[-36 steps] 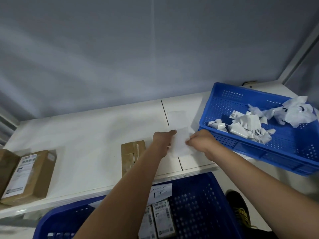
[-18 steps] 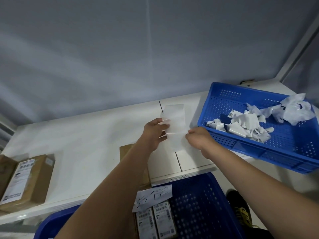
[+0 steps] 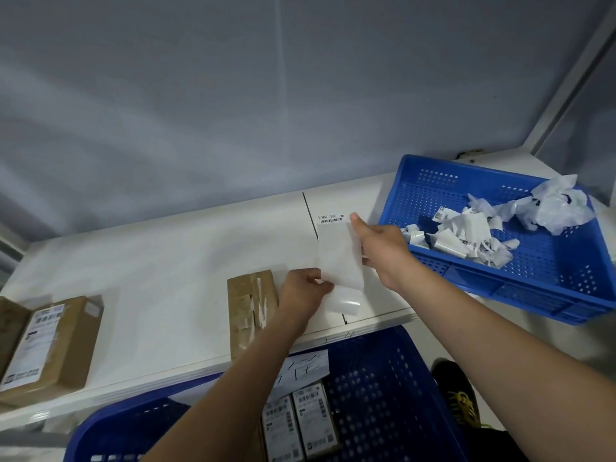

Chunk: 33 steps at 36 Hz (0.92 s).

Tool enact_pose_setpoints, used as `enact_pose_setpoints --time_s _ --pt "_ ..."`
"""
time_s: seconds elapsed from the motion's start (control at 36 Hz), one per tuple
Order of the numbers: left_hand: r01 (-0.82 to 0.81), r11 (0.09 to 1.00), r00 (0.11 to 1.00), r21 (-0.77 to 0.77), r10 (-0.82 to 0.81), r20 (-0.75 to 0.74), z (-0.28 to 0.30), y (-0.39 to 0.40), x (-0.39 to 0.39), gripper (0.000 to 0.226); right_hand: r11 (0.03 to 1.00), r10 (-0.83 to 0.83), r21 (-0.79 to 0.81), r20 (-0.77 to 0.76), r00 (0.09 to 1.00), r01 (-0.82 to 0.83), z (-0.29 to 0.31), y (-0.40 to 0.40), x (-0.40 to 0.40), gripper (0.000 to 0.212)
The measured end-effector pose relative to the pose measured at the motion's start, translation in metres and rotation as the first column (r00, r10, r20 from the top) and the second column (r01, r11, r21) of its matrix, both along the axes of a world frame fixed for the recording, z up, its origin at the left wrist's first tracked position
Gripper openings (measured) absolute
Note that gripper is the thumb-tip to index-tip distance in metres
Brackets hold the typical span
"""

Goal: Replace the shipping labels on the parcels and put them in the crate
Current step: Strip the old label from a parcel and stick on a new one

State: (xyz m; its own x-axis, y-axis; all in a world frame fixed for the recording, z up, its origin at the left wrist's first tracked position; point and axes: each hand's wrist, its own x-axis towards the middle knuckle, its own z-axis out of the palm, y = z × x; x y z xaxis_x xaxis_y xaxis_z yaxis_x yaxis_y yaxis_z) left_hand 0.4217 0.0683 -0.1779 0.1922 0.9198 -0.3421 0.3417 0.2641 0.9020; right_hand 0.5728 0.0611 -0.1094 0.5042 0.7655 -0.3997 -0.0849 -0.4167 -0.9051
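The left hand [image 3: 305, 291] pinches the lower end of a shipping label [image 3: 338, 258] and its glossy backing sheet [image 3: 345, 303], which curls away below; the right hand [image 3: 380, 248] pinches the label's right edge, thumb pointing up. The label hangs just above the white table [image 3: 166, 261], its printed barcode end at the top. It looks thin, light and limp — likely to fold on itself and stick once the adhesive is bare, so it is best held by opposite edges, kept taut, fingers off the sticky face.

Just left of the left hand lies a bare cardboard parcel [image 3: 251, 305] with torn label scraps on it — stiff and light by the look, easy to take by its long sides. A second parcel [image 3: 50, 345], with its label on, sits at the table's left end beside part of a third box at the frame's edge. At least two labelled parcels [image 3: 300, 425] lie in the near blue crate [image 3: 383, 395]. A second blue crate [image 3: 500, 258] on the right holds a heap of crumpled label waste [image 3: 466, 235], too tangled to count.
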Motion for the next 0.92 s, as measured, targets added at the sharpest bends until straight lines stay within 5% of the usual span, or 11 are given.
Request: enact_pose_setpoints --time_s 0.14,0.31,0.42,0.58,0.75,0.92 --pt "0.069 0.997 0.979 0.022 -0.063 -0.192 0.000 -0.005 0.000 0.021 0.993 0.077 -0.090 -0.005 0.997 -0.077 -0.010 -0.004 -0.002 0.012" --pt "-0.010 0.976 1.000 -0.218 0.013 0.013 -0.002 -0.022 0.001 0.052 0.984 0.048 -0.171 0.002 0.999 -0.047 -0.023 -0.001 0.008 0.027" --pt "-0.026 0.991 1.000 -0.133 0.025 -0.010 -0.005 -0.030 0.004 0.048 0.945 0.123 -0.305 0.000 0.992 -0.117 -0.033 0.001 0.012 0.052" --pt "0.109 0.994 0.987 0.009 -0.107 -0.124 0.003 -0.032 0.012 0.049 0.867 0.226 -0.458 0.012 0.974 -0.196 -0.028 -0.011 0.009 0.008" --pt "0.170 0.985 0.982 0.011 -0.169 -0.088 -0.001 -0.020 0.015 0.058 0.903 0.142 -0.405 -0.026 0.990 -0.140 -0.031 -0.011 0.009 0.030" --pt "0.214 0.971 0.960 0.103 -0.190 -0.207 -0.001 -0.019 0.015 0.047 0.934 -0.011 -0.355 -0.106 0.994 -0.027 -0.021 -0.008 0.003 0.022"
